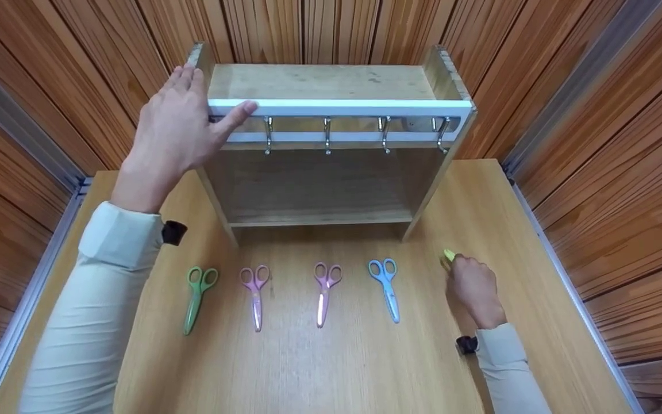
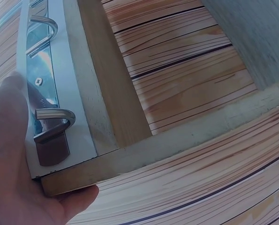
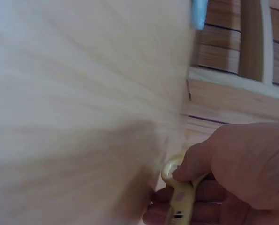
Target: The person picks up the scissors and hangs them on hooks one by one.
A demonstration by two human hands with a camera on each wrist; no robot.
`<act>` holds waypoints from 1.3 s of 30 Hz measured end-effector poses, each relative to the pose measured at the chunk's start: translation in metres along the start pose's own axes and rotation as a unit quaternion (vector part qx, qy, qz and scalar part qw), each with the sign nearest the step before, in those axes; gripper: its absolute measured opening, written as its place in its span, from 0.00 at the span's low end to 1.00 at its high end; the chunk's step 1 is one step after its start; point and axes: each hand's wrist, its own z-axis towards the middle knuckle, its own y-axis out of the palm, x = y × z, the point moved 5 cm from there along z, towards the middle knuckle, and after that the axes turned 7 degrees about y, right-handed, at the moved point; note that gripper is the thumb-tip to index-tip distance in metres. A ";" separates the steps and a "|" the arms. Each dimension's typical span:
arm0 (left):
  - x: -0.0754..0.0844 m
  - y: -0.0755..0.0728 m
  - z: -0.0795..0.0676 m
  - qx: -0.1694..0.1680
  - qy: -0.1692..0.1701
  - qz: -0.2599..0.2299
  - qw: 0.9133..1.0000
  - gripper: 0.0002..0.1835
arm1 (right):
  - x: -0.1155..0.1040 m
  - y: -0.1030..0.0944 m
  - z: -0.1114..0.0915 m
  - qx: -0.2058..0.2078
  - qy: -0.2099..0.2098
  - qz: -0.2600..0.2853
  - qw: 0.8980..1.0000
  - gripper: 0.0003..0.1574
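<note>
My left hand (image 1: pixel 176 126) grips the upper left corner of a wooden shelf unit (image 1: pixel 319 187). Its thumb lies over the white hook rail (image 1: pixel 354 107), and a fingertip shows round the side board in the left wrist view. Curved metal hooks (image 2: pixel 57 115) stick out of the rail. Low over the table at the right, my right hand (image 1: pixel 476 287) holds yellow scissors (image 3: pixel 181 201), thumb on the handle loop; most of them is hidden in the head view. Left of that hand lie blue scissors (image 1: pixel 388 290), two pairs of pink scissors (image 1: pixel 322 296) and green scissors (image 1: pixel 193 305).
The shelf unit stands at the back of the wooden table (image 1: pixel 308 368). Wood-patterned panels (image 1: pixel 612 190) rise behind and at both sides, with metal frame strips (image 1: pixel 572 287) along the table's side edges. The scissors on the table lie in a row before the unit.
</note>
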 end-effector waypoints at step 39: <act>-0.001 0.000 -0.002 0.017 -0.007 -0.007 1.000 0.61 | -0.041 -0.055 0.030 -0.149 -0.038 0.317 0.936 0.21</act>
